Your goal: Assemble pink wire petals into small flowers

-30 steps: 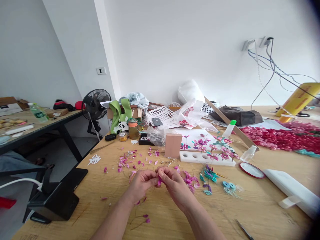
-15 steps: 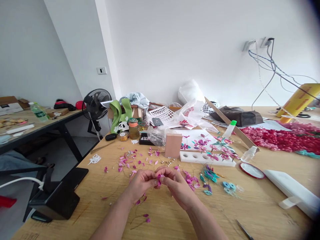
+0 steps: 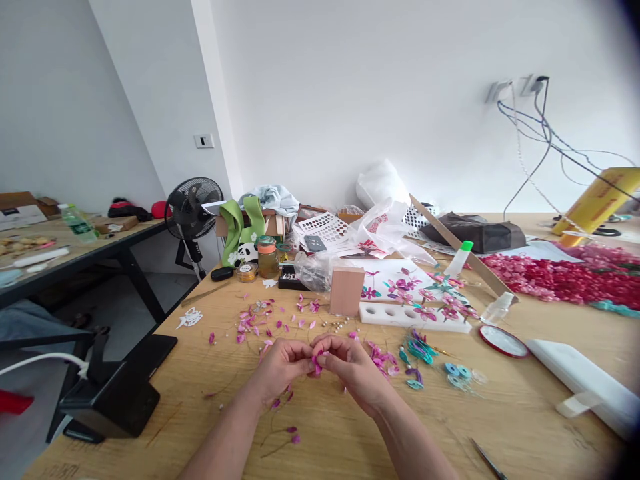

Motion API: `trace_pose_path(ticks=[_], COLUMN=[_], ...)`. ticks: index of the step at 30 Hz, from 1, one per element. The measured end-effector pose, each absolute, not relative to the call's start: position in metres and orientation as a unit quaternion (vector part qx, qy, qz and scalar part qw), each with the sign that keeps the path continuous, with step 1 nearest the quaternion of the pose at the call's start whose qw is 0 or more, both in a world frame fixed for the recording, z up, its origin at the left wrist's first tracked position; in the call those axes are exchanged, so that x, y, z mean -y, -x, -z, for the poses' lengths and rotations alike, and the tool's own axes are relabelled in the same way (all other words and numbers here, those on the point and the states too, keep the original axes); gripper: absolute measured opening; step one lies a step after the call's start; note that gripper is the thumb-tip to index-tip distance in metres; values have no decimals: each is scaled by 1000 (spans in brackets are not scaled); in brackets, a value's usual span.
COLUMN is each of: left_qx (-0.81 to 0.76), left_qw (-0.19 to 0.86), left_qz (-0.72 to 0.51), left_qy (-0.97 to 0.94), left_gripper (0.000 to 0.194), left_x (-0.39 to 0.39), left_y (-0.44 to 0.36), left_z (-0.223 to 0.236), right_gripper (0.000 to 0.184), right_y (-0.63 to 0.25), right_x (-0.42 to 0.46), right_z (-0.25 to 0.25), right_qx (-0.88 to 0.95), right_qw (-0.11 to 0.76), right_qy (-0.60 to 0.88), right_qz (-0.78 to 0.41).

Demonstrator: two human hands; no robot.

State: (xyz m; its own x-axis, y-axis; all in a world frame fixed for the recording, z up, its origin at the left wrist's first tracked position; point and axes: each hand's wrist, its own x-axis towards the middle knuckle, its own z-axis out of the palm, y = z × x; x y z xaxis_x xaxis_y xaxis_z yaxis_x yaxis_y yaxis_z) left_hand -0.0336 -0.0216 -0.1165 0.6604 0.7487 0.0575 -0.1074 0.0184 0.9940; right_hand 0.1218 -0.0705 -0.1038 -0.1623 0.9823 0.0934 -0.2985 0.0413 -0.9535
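My left hand (image 3: pixel 281 370) and my right hand (image 3: pixel 353 369) meet over the wooden table (image 3: pixel 350 440), fingertips pinched together on a small pink petal piece (image 3: pixel 317 363). A thin stem with pink petals (image 3: pixel 286 435) lies on the table just below my left wrist. Loose pink petals (image 3: pixel 260 323) are scattered beyond my hands. More pink pieces (image 3: pixel 381 360) and teal pieces (image 3: pixel 419 350) lie to the right of my right hand.
A wooden block (image 3: pixel 346 291) and a white holder with holes (image 3: pixel 414 316) stand behind my hands. A red-rimmed lid (image 3: pixel 503 341), a white box (image 3: pixel 585 383), a glue bottle (image 3: pixel 459 257), a red petal heap (image 3: pixel 565 277), jars (image 3: pixel 267 257), a fan (image 3: pixel 193 210) and a black stand (image 3: pixel 115 393) surround them.
My hands have shifted very slightly lower and closer together around the pink piece; nothing else has moved.
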Motion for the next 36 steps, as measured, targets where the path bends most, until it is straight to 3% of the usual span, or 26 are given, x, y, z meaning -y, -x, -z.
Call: trace_pose_path(ticks=[15,36], left_qx=[-267,-268], left_qw=[636,636], left_qz=[-324,-328], left_qy=[-647,-645], left_gripper=[19,19], left_x=[21,22], left_y=[34,34], left_z=[109,109], right_gripper=[27,33], right_y=[-121,-117], right_x=[68,70], right_z=[112,107], right_qx=[473,509], right_qw=[549,540], right_qy=[390,408], right_qz=[-568,-533])
